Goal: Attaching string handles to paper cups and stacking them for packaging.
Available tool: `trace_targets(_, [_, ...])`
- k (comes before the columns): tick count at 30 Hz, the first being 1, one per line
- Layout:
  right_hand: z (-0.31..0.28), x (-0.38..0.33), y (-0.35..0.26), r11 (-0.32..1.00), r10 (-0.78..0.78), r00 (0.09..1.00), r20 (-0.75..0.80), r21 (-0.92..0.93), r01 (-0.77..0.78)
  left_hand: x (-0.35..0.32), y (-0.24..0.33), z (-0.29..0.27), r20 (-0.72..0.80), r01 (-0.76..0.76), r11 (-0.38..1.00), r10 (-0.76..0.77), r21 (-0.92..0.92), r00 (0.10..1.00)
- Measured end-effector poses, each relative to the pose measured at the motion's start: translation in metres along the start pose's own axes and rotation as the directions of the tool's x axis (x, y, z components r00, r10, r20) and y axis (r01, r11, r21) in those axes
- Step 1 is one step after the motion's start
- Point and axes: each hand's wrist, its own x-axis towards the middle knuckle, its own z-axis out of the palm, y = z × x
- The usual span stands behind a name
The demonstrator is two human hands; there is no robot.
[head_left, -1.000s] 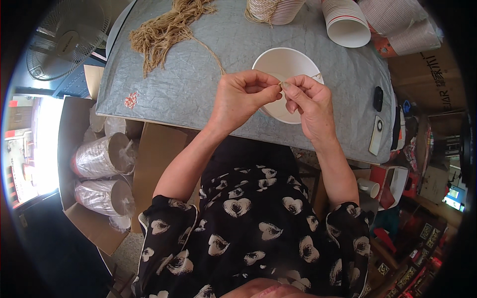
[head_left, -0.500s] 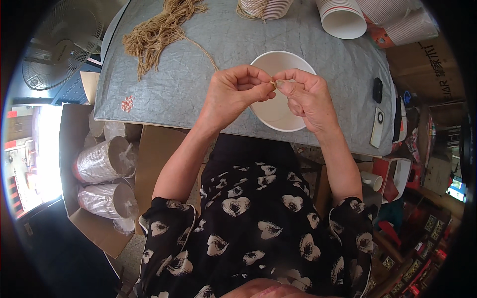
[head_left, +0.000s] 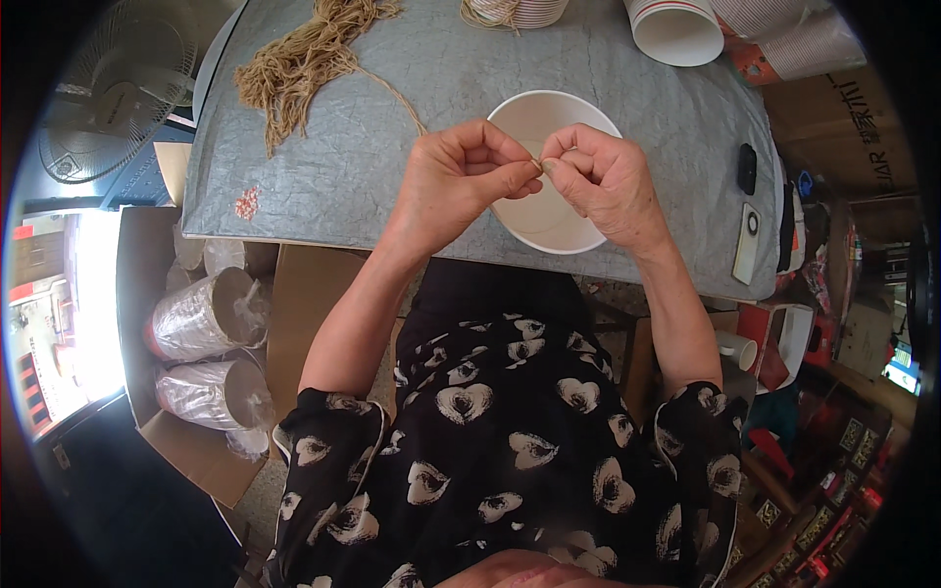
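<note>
Over a white paper tub point(head_left: 529, 106), my left hand point(head_left: 470, 181) and my right hand point(head_left: 608, 181) meet fingertip to fingertip. Both are closed in a pinch on a thin tan twine point(head_left: 395, 94), and the small bit between the fingers is mostly hidden. From my left hand the twine runs back to a loose bundle of tan cord point(head_left: 299, 73) at the far left of the table. The tub stands upright near the table's front edge, and a faint thin strand shows inside it.
Stacked paper tubs point(head_left: 676, 34) and a twine-wrapped stack point(head_left: 515, 10) line the far side. Small reddish bits point(head_left: 247, 203) lie at left. A black object point(head_left: 747, 170) and a white device point(head_left: 747, 243) rest at right. Below left, a carton point(head_left: 196, 461) holds wrapped tubs point(head_left: 201, 318).
Both hands stay joined at the fingertips, with my right hand's fingers slightly shifted. The table and everything on it sit slightly higher in the picture.
</note>
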Motion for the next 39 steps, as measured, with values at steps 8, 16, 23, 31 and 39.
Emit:
trace_targets(8, [-0.003,-0.004,0.009,0.940,0.097,0.995,0.011,0.327,-0.095,-0.002,-0.002,0.002,-0.028,0.014,0.987,-0.019,-0.159,0.999])
trace_targets(16, [-0.001,-0.005,-0.003,0.989,0.008,0.999,-0.049,0.147,0.000,-0.001,0.001,0.003,-0.012,0.021,0.991,-0.023,-0.134,1.000])
trace_targets(23, [0.003,-0.004,0.001,0.991,-0.026,0.996,-0.085,0.128,0.037,-0.002,0.001,0.002,0.008,0.060,0.983,-0.060,-0.174,0.998])
trace_targets(31, [0.005,-0.003,-0.001,0.992,-0.121,0.976,-0.180,0.004,0.124,-0.003,-0.001,0.003,0.030,0.074,0.977,-0.069,-0.202,0.997])
trace_targets(39, [0.004,-0.001,-0.007,0.974,-0.209,0.949,-0.237,-0.132,0.182,0.000,0.006,0.004,0.073,0.093,0.989,-0.085,-0.114,0.994])
